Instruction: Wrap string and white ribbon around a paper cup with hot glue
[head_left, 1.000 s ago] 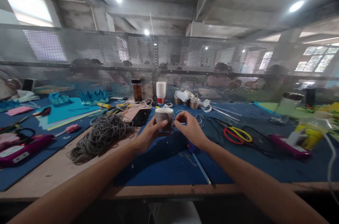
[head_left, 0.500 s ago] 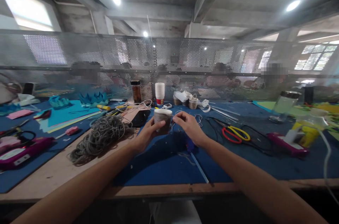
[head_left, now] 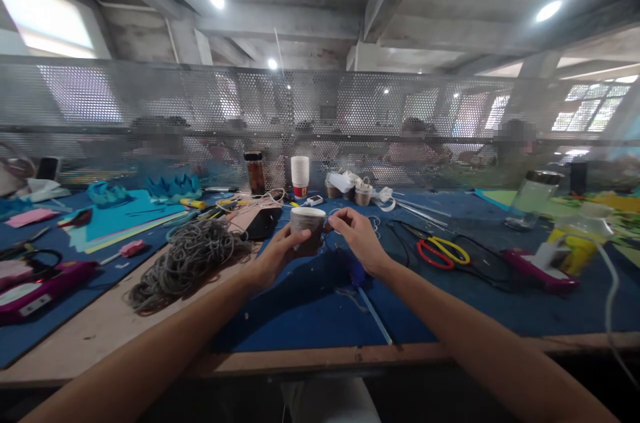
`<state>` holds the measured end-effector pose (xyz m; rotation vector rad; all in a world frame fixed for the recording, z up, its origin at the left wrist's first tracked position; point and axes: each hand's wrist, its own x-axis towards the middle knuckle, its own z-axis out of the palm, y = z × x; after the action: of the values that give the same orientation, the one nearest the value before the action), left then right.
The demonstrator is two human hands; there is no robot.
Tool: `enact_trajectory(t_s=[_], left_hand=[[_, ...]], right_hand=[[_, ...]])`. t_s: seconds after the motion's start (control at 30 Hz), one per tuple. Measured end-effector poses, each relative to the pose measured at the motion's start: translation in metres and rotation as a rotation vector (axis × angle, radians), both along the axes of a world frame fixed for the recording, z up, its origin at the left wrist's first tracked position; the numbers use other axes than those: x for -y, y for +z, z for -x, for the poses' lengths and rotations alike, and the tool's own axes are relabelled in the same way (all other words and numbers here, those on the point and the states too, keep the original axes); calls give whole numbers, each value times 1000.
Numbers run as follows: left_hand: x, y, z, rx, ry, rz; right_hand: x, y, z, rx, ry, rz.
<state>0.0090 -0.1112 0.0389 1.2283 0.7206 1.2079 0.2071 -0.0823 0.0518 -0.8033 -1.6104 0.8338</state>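
Both hands are sitting slightly higher and further back on the tabletop (head_left: 100, 323) than a second ago, and the cup between them has come along, lifted a little nearer the far screen.

The left hand (head_left: 273, 260) is wrapping around a small paper cup (head_left: 307, 230), fingers curled shut against its brown-covered side and holding it just above the blue felt mat (head_left: 310, 310). The right hand (head_left: 357, 243) is pinching at the cup's right edge near the white rim, fingertips closed on what looks like a thin cord; it is too fine to be sure. Most of the cup's wall is already looking covered in brown, with only the rim band showing white, so the wrapping is seeming nearly finished.

A heap of grey cord (head_left: 187, 260) is lying to the left, scissors with red and yellow handles (head_left: 443, 251) to the right, and a stack of paper cups (head_left: 300, 174) further back. A perforated metal screen (head_left: 150, 103) is running across the bench, with blurred people seated behind it, under a concrete ceiling with round lights.
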Motion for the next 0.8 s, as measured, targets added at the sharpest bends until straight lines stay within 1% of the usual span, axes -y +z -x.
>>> enact_trajectory(t_s=[0.3,0.57,0.8], left_hand=[[2,4,-1,4,-16,3],[2,3,1,-2,-65,5],[2,4,1,-2,-77,14]], right_hand=[[-2,-2,-1,10,-28,6],[-4,-3,-1,-3,-15,12],[-3,-1,-1,-24,-12,24]])
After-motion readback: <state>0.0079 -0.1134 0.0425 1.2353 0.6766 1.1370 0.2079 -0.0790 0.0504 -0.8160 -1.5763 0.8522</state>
